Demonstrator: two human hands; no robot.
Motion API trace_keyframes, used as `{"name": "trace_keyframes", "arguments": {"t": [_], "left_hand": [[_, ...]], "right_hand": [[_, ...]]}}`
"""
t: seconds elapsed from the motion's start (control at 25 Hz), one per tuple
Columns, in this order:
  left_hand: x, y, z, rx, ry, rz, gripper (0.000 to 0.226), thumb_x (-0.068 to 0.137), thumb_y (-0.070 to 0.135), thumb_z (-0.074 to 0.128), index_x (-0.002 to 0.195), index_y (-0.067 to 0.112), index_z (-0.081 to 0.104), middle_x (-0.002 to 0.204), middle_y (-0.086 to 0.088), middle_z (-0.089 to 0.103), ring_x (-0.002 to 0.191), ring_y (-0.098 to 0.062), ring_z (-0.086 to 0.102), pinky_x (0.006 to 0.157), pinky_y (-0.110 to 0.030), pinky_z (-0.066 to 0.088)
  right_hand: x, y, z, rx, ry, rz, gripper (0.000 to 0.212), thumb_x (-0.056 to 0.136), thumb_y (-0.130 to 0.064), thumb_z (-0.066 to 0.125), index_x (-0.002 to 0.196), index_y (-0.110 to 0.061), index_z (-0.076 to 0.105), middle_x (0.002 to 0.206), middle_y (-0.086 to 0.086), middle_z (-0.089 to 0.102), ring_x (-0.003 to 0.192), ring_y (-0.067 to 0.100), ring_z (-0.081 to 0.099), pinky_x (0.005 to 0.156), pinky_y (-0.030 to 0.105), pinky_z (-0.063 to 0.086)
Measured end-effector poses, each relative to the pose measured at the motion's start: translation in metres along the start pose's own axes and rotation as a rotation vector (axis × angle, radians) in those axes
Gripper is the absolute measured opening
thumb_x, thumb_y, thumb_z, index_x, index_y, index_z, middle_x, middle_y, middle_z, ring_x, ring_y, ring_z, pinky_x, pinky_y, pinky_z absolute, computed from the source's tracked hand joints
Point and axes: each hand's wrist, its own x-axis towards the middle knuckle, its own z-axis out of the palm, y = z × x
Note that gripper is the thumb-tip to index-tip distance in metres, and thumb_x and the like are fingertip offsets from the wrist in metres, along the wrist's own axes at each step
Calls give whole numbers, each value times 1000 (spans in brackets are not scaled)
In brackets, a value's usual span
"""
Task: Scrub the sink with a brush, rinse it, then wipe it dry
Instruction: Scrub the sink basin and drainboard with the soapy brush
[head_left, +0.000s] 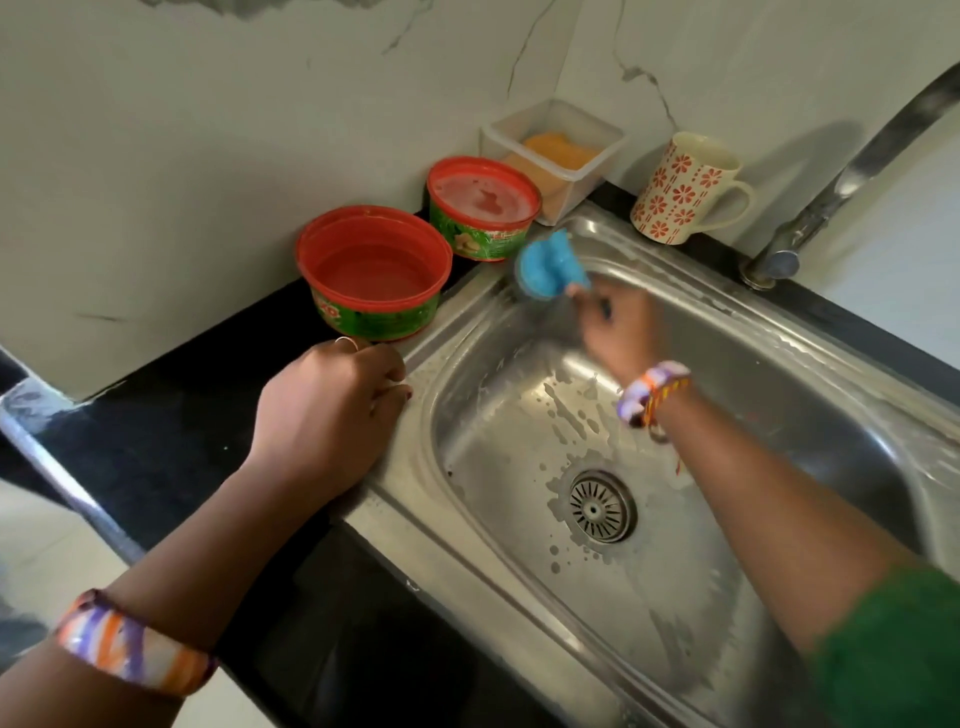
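There, soap-streaked steel sink (779, 364).

You're in a home kitchen: steel sink (675, 374) with tap (852, 171) set in a black bench (171, 410), patterned mug (680, 189), soap tubs (374, 273) against marble wall.

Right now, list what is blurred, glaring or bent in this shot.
Head view: the right hand and its blue brush are smeared by motion; the left hand on the sink rim is sharp; the faucet bows from wide-angle distortion and casts a soft wall shadow; glare streaks the steel.
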Motion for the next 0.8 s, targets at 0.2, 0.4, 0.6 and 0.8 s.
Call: {"name": "trace_keyframes", "arguments": {"t": [0.2,0.4,0.6,0.8], "left_hand": [[1,-3,3,-49,11,-32,14,70,26,62,78,17,68,68,-4,61,64,-30,59,50,-30,46],[0,-4,5,-51,-16,-44,9,73,22,67,80,17,68,70,-4,62,67,-30,59,51,-32,48],[2,-4,5,-71,-35,-71,11,73,16,73,83,16,68,74,-5,62,71,-30,59,54,-31,45],[1,-2,4,-72,-40,-78,10,74,15,72,84,15,69,74,-6,62,70,-30,58,54,-27,38]], "right_hand": [[20,-8,-3,-56,12,72,27,95,-31,47,88,-16,68,59,0,54,51,4,46,48,22,28],[-5,-10,9,85,75,180,29,95,-30,49,70,-22,60,53,-1,48,47,11,42,49,25,27],[9,-29,3,66,45,232,29,95,-28,50,74,-16,66,61,7,59,53,9,56,48,23,29],[-46,-39,17,328,-46,287,33,92,-33,52,65,-15,58,51,-1,42,43,12,35,45,27,28]]}}
